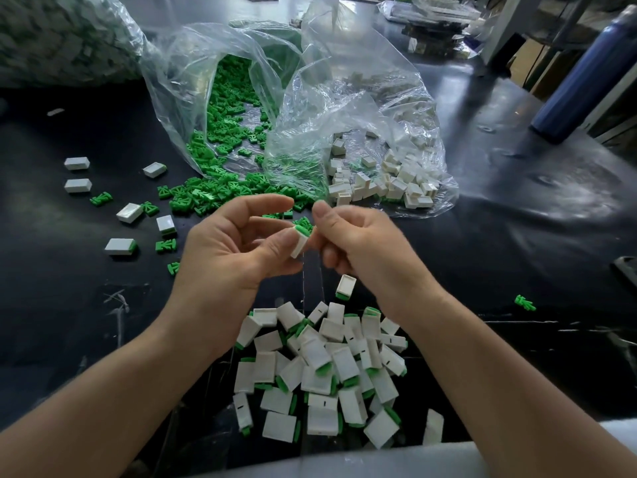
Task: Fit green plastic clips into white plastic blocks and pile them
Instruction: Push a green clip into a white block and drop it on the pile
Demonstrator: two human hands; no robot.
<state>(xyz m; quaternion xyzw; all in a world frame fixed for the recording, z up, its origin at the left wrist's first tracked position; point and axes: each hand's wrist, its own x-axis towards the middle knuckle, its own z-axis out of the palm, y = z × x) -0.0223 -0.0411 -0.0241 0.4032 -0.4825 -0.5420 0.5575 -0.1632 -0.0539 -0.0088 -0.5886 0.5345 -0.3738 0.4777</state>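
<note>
Left hand [238, 243] shown above the dark tabletop [517, 236] at the centre of the view, with a white block [299, 244] pinched between the thumb and the bent fingers while the index finger is held out above; a green clip [303, 230] is seen seated in the upper end of this block. The right hand [351, 239], slightly blurred, is set against the same block from the other side, its fingers curled onto it and its thumb raised just above the clip. Below the wrists, near the lower edge, a pile of assembled blocks [331, 367] is heaped on the tabletop, green showing at one end of many pieces. Beyond the hands a clear bag of green clips [224, 132] lies open, its contents spilled onto the tabletop, and just beside it on the right a second clear bag of white blocks [379, 181] is laid. Several single blocks [76, 163] and clips are scattered to the left, and one loose clip [525, 302] lies well apart to the right. A blue bottle [582, 74] stands at the far right, and a large filled bag [62, 36] is visible at the upper left
</note>
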